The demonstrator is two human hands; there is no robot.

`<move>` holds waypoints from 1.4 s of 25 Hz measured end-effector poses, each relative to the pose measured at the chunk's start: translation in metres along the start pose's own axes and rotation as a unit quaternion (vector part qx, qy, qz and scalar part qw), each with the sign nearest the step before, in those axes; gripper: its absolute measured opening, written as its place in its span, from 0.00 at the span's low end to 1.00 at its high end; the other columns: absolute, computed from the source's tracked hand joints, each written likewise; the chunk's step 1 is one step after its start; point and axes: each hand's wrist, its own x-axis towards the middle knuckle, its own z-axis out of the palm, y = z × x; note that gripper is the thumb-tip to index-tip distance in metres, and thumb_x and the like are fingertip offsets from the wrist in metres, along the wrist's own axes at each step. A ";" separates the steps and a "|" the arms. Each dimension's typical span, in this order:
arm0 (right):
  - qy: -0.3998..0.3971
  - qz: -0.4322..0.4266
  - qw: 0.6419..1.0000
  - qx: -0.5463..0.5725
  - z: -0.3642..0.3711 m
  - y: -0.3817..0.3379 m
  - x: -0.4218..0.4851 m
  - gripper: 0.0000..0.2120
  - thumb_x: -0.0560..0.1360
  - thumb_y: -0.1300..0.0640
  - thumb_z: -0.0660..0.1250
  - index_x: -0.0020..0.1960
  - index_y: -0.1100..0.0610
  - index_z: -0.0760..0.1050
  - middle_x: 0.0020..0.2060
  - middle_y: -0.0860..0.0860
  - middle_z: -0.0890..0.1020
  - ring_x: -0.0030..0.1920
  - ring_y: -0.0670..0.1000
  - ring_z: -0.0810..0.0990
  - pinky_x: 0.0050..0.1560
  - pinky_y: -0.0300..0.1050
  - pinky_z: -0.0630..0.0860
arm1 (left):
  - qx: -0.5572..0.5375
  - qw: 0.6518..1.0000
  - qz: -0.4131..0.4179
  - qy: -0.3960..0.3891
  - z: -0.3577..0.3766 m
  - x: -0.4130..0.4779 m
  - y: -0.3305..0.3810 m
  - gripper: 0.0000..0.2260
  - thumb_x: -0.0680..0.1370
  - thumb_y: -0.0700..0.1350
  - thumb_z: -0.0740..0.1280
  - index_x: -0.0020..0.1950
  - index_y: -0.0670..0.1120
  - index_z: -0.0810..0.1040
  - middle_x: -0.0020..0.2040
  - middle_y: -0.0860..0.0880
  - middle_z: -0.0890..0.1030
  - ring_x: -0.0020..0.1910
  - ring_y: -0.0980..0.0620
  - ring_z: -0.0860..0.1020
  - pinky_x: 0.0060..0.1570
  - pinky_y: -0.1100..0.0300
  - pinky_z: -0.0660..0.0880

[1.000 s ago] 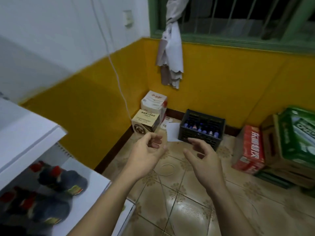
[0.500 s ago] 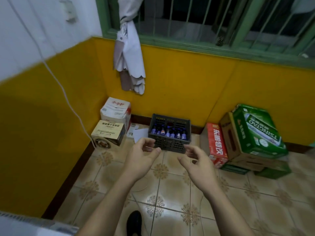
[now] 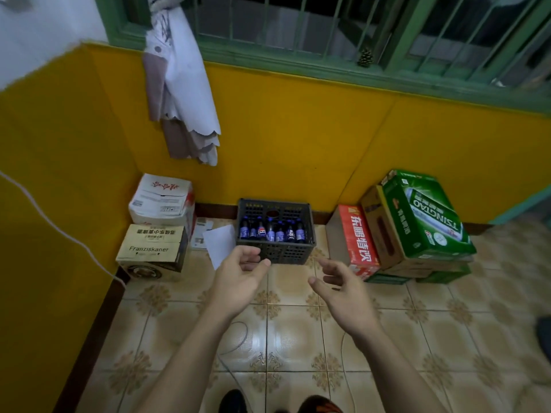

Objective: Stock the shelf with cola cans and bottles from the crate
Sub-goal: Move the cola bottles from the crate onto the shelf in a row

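Fetch run: left hand [image 3: 238, 281] and right hand [image 3: 343, 293] reach empty, fingers [image 3: 244, 251] loosely curled, short of the crate [image 3: 277, 254]; next, grab bottles [image 3: 271, 232].

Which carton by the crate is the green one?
The Tsingtao carton, far right, lying tilted on a brown carton. The red carton stands between it and the crate; left of the crate are a white carton and a tan carton.

Tiled floor [image 3: 298, 338], black crate [image 3: 277, 251], cardboard boxes [image 3: 153, 251]
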 end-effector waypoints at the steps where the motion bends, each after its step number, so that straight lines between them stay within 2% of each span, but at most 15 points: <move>1: 0.006 0.008 1.000 0.003 0.001 0.000 0.006 0.18 0.74 0.51 0.72 0.63 0.46 0.74 0.56 0.42 0.77 0.55 0.40 0.75 0.59 0.51 0.77 | 0.002 1.000 -0.002 -0.008 0.001 0.009 0.001 0.10 0.77 0.46 0.71 0.57 0.49 0.76 0.52 0.54 0.79 0.50 0.59 0.77 0.51 0.63 0.73; 7: 0.010 0.043 0.998 0.038 0.003 0.001 0.061 0.15 0.74 0.50 0.72 0.59 0.47 0.75 0.54 0.42 0.79 0.55 0.43 0.78 0.57 0.49 0.77 | -0.002 0.999 -0.026 -0.022 0.016 0.059 0.007 0.09 0.77 0.46 0.71 0.55 0.50 0.77 0.52 0.52 0.81 0.51 0.55 0.78 0.52 0.59 0.75; 10: 0.009 0.042 0.996 0.072 0.002 0.000 0.101 0.13 0.74 0.53 0.73 0.57 0.49 0.76 0.53 0.45 0.80 0.54 0.46 0.79 0.56 0.48 0.78 | -0.009 0.999 -0.037 -0.021 0.024 0.088 0.014 0.08 0.76 0.45 0.71 0.54 0.50 0.77 0.52 0.50 0.81 0.50 0.53 0.79 0.53 0.55 0.77; 13: 0.000 0.036 0.995 0.093 0.000 0.000 0.155 0.12 0.74 0.55 0.73 0.56 0.49 0.76 0.51 0.46 0.80 0.54 0.47 0.78 0.56 0.47 0.77 | 0.008 0.999 -0.044 -0.017 0.038 0.129 0.029 0.09 0.77 0.43 0.70 0.56 0.47 0.76 0.52 0.48 0.80 0.50 0.54 0.78 0.47 0.62 0.75; 16: -0.022 0.036 0.993 0.108 -0.009 0.000 0.216 0.16 0.74 0.55 0.72 0.62 0.53 0.76 0.53 0.47 0.79 0.55 0.46 0.78 0.52 0.40 0.74 | 0.035 0.998 -0.055 -0.021 0.062 0.175 0.047 0.10 0.78 0.43 0.69 0.58 0.45 0.75 0.52 0.47 0.79 0.47 0.55 0.77 0.43 0.66 0.73; 23: -0.077 0.064 0.989 0.107 -0.034 0.006 0.331 0.19 0.75 0.55 0.72 0.64 0.55 0.73 0.56 0.48 0.78 0.55 0.47 0.77 0.51 0.36 0.71 | 0.061 0.990 -0.126 -0.001 0.112 0.264 0.064 0.09 0.77 0.45 0.70 0.56 0.48 0.76 0.52 0.47 0.80 0.49 0.52 0.78 0.49 0.55 0.76; 29: -0.102 0.093 0.987 0.078 -0.029 0.007 0.392 0.19 0.75 0.53 0.72 0.64 0.55 0.74 0.57 0.49 0.78 0.57 0.48 0.76 0.55 0.43 0.73 | 0.047 0.984 -0.169 0.021 0.118 0.318 0.053 0.09 0.77 0.47 0.70 0.57 0.49 0.76 0.52 0.49 0.79 0.50 0.50 0.79 0.51 0.51 0.77; 32: -0.115 0.123 0.985 0.050 -0.016 0.011 0.419 0.19 0.75 0.54 0.71 0.64 0.57 0.73 0.57 0.50 0.78 0.54 0.47 0.76 0.52 0.41 0.71 | 0.037 0.979 -0.199 0.018 0.116 0.352 0.040 0.10 0.78 0.46 0.69 0.57 0.47 0.76 0.52 0.49 0.79 0.49 0.51 0.79 0.49 0.54 0.76; 35: -0.124 0.149 0.981 0.001 0.001 0.012 0.446 0.20 0.76 0.52 0.71 0.64 0.56 0.72 0.58 0.50 0.77 0.57 0.49 0.76 0.55 0.44 0.72 | 0.022 0.975 -0.221 -0.006 0.114 0.390 0.024 0.11 0.78 0.46 0.69 0.59 0.46 0.75 0.52 0.49 0.79 0.50 0.51 0.78 0.51 0.56 0.74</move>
